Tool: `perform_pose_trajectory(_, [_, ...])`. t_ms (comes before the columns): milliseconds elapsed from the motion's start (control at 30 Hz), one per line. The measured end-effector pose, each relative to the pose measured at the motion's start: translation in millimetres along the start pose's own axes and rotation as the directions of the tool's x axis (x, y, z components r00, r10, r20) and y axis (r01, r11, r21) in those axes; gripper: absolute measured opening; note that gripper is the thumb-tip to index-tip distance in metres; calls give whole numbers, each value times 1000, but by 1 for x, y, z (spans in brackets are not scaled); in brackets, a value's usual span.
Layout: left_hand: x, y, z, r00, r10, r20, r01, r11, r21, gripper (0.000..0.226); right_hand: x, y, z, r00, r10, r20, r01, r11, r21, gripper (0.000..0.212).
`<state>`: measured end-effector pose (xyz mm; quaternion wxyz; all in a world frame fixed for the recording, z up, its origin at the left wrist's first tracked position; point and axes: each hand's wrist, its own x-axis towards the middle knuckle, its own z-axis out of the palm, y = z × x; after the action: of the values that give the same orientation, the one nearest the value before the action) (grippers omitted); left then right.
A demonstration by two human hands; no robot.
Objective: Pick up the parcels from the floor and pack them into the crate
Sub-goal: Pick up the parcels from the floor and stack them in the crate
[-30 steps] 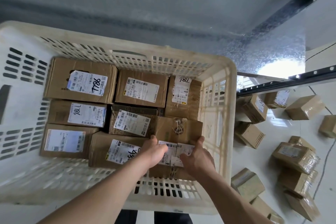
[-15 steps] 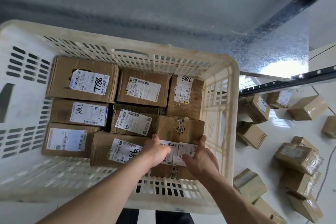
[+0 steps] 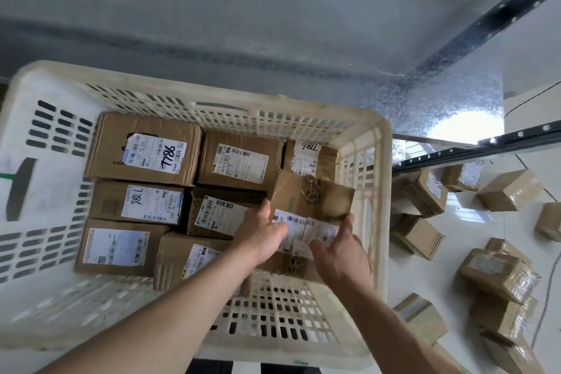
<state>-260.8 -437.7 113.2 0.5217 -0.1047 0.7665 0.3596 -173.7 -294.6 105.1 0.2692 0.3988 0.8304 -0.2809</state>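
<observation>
A cream slotted plastic crate [image 3: 376, 179] fills the left and middle of the view, packed with several brown cardboard parcels bearing white labels. Both hands are inside it at the near right corner. My left hand [image 3: 258, 237] and my right hand [image 3: 340, 252] grip the two sides of one brown parcel [image 3: 315, 200] with a white label and torn tape. It is tilted, its far end raised over the neighbouring parcels. Several more parcels [image 3: 498, 273] lie loose on the white floor to the right of the crate.
A galvanised metal wall [image 3: 425, 94] rises behind the crate. A black perforated rail [image 3: 473, 149] runs across at right above the floor parcels. White tiled floor [image 3: 464, 222] shows between the scattered boxes. The crate's left half holds parcels marked 7786 [image 3: 151, 152].
The parcel between my hands has tipped up at its far end and shifted slightly right. The camera has moved closer to the crate. Both hands keep their grip.
</observation>
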Motion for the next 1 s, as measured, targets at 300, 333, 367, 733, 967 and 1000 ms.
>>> perform_pose_trajectory(300, [50,54,-29,997,72,-19,-74,928,-365,100,68,-47,-29,973,-221,-70,222,975,8,88])
perform_pose_trajectory(333, [54,53,-28,997,82,-11,-79,913,-399,102,71,-47,-28,972,-235,-23,234,972,-33,91])
perform_pose_trajectory(367, [57,52,-26,996,90,3,-81,909,-409,102,74,-47,-27,969,-244,33,246,966,-75,90])
perform_pose_trajectory(733, [70,47,-19,982,185,27,-163,919,-359,79,81,-30,-15,919,-308,247,384,844,-374,94])
perform_pose_trajectory(967, [68,45,-17,976,217,-10,-207,920,-333,79,76,-21,-6,901,-384,201,431,759,-487,103])
perform_pose_trajectory(1000, [69,44,-17,975,222,-11,-213,920,-329,79,77,-21,-5,897,-396,196,439,747,-498,103])
